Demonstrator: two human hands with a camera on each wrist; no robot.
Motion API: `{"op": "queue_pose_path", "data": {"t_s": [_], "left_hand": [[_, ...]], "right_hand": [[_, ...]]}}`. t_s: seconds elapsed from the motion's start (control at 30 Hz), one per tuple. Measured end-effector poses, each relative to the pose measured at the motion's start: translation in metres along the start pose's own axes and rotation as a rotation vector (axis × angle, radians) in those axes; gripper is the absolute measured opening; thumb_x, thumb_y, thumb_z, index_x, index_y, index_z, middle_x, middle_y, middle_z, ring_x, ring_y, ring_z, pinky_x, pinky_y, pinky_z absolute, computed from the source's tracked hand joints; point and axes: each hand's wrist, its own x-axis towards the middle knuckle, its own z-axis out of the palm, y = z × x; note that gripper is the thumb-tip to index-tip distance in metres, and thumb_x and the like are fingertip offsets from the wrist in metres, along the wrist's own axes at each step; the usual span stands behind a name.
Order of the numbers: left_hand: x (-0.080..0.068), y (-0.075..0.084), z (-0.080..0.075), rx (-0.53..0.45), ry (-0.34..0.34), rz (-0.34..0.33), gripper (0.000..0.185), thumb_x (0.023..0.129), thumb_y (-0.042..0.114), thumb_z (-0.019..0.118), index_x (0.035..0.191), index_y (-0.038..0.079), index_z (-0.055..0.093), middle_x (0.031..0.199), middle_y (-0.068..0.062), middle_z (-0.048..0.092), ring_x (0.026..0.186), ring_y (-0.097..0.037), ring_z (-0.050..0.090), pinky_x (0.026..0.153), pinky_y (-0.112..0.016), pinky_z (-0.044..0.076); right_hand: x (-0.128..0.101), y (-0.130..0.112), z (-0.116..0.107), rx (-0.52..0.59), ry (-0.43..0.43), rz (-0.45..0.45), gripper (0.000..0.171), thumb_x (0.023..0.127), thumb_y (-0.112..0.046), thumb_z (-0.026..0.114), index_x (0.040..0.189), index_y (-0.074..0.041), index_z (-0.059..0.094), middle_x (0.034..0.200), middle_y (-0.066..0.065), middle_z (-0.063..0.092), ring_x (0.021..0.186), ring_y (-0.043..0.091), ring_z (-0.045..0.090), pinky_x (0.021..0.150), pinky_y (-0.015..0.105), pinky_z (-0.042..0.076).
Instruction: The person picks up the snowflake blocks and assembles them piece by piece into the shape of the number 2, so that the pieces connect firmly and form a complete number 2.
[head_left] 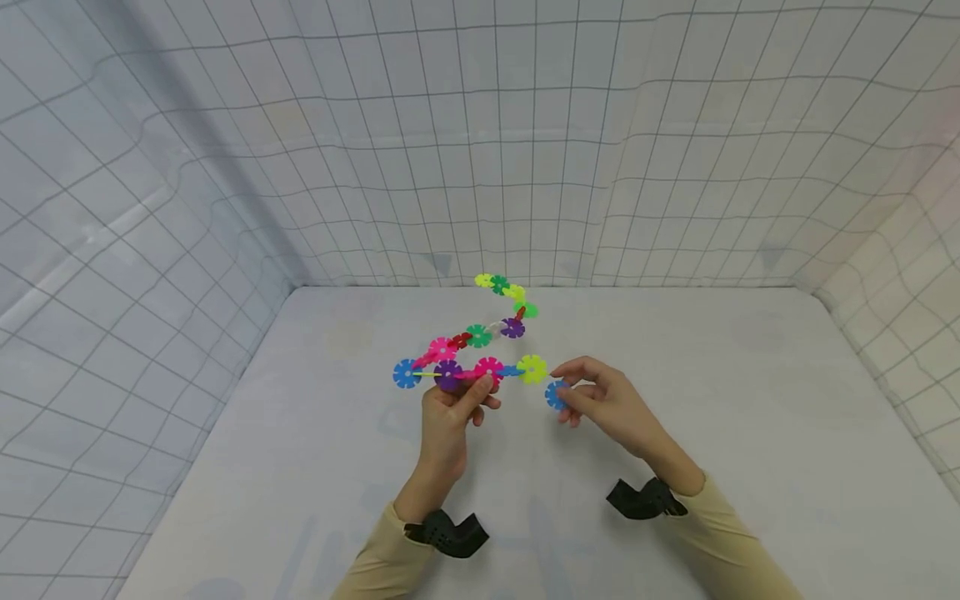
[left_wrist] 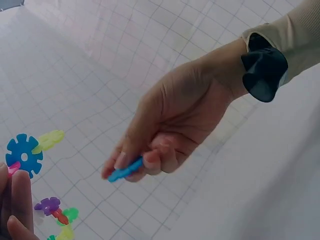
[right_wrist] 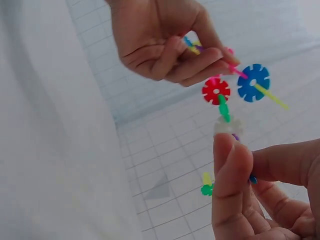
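Note:
A chain of colourful notched plastic discs (head_left: pixel 478 336) winds across the head view, its near row running from a blue disc at the left to a yellow disc (head_left: pixel 532 368) at the right. My left hand (head_left: pixel 448 421) pinches this chain by a pink disc (head_left: pixel 489 370) between thumb and fingers. Just right of the yellow end, my right hand (head_left: pixel 611 404) pinches a loose blue disc (head_left: pixel 555 395), apart from the chain. In the left wrist view the loose blue disc (left_wrist: pixel 125 171) appears edge-on. Fingers mostly hide it in the right wrist view.
A white table surface (head_left: pixel 720 375) lies under both hands. White walls with a dark grid (head_left: pixel 555 150) rise behind and at both sides. A black band (head_left: pixel 450 533) sits on the left wrist, and another black band (head_left: pixel 645 500) on the right.

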Motion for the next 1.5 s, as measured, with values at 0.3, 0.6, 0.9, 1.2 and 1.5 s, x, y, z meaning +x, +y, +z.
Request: {"op": "queue_pose_path", "data": {"t_s": [0.3,0.6,0.9,1.2,1.5], "left_hand": [[-0.001,0.001,0.001,0.004,-0.002,0.0,0.009,0.089,0.008,0.065,0.086,0.002,0.071,0.076,-0.006,0.069,0.062,-0.014,0.064,0.05,-0.02,0.04],[-0.004,0.001,0.004,0.008,-0.021,0.018,0.008,0.089,0.005,0.064,0.086,0.0,0.07,0.075,-0.008,0.068,0.061,-0.014,0.063,0.049,-0.021,0.039],[-0.005,0.0,0.005,-0.003,-0.038,0.048,0.01,0.089,0.005,0.064,0.087,-0.005,0.068,0.076,-0.012,0.068,0.06,-0.014,0.063,0.049,-0.021,0.039],[-0.005,0.001,0.004,0.001,-0.046,0.061,0.011,0.089,0.005,0.064,0.088,-0.006,0.067,0.076,-0.011,0.068,0.061,-0.013,0.063,0.049,-0.02,0.039],[-0.005,0.002,0.003,0.008,-0.045,0.058,0.016,0.089,0.004,0.063,0.091,-0.012,0.064,0.076,-0.008,0.068,0.061,-0.013,0.063,0.05,-0.02,0.04]], "right_hand": [[-0.013,-0.021,-0.011,0.161,0.046,-0.088,0.025,0.093,-0.004,0.06,0.113,0.007,0.053,0.089,0.013,0.06,0.073,0.023,0.061,0.064,0.027,0.05],[-0.02,-0.032,-0.005,0.201,0.115,-0.176,0.019,0.093,-0.003,0.06,0.108,0.008,0.057,0.092,0.015,0.061,0.07,0.018,0.063,0.061,0.026,0.051],[-0.013,-0.019,-0.007,-0.005,0.15,-0.167,0.021,0.09,-0.003,0.063,0.11,0.002,0.059,0.087,0.018,0.06,0.066,0.023,0.065,0.058,0.031,0.053],[0.006,0.024,-0.014,-0.148,0.09,0.023,0.021,0.088,-0.005,0.066,0.107,0.004,0.06,0.082,0.016,0.063,0.069,0.042,0.061,0.061,0.038,0.052],[0.014,0.061,-0.02,-0.422,0.086,0.086,0.012,0.083,-0.008,0.071,0.094,-0.004,0.065,0.071,-0.001,0.062,0.058,0.016,0.059,0.055,0.028,0.047]]}}
